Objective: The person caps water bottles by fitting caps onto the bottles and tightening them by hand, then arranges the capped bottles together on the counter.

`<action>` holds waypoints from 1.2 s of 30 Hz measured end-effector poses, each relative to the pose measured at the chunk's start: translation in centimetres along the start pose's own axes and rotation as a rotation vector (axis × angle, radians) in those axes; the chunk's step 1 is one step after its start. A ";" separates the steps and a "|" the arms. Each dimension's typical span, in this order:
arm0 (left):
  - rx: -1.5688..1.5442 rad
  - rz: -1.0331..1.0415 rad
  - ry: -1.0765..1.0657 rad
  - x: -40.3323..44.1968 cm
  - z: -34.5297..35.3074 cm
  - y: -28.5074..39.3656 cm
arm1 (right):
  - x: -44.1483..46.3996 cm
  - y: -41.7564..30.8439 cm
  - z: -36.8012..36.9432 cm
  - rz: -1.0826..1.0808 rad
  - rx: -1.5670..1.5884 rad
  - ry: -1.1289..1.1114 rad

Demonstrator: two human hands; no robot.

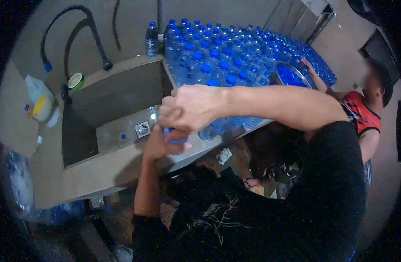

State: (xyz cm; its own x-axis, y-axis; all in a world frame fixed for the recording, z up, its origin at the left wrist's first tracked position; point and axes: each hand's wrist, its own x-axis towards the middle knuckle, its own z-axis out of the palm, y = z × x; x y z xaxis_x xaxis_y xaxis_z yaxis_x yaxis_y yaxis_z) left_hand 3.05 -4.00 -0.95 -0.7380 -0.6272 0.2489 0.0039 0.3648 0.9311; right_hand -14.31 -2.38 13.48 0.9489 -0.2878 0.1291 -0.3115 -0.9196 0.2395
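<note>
Over the front edge of the sink (117, 83), my two hands meet at a clear plastic bottle (176, 136). My left hand (159, 144) is wrapped round the bottle's body, its fingers partly hidden. From above, my right hand (187, 107) closes over the top of the bottle; its fingers are bent down and cover whatever they grip there. Right of my hands stand many clear bottles with blue caps (214, 53), packed close together on the counter. A small blue cap (123, 136) lies in the sink near the drain (143, 129).
A black faucet (106, 63) arches over the sink's back left. A green-rimmed bowl (76, 81) sits on the back ledge, a yellow-and-white container (43, 107) at left. On the right, a person in red (362, 111) reaches towards a basin of blue caps (291, 75).
</note>
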 end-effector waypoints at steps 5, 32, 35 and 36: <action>-0.306 0.160 0.497 0.1 2.1 0.0 | 2.9 -2.0 0.5 0.525 -0.006 -0.325; 0.420 -0.022 0.583 3.0 4.5 10.3 | -25.0 19.0 -12.1 1.085 -0.401 0.377; 0.504 -0.036 0.485 6.3 5.4 12.9 | -25.9 20.5 -6.8 1.149 -0.196 0.297; 0.518 -0.043 0.471 7.9 5.9 13.4 | -26.2 21.2 -5.0 1.166 -0.168 0.208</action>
State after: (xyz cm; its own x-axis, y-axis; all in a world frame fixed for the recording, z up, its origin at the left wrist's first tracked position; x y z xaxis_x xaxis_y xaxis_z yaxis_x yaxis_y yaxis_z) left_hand -6.69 0.00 11.91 -0.3588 -0.8371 0.4130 -0.4267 0.5406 0.7250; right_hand -46.04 -13.01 19.97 0.0688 -0.8622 0.5018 -0.9966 -0.0821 -0.0045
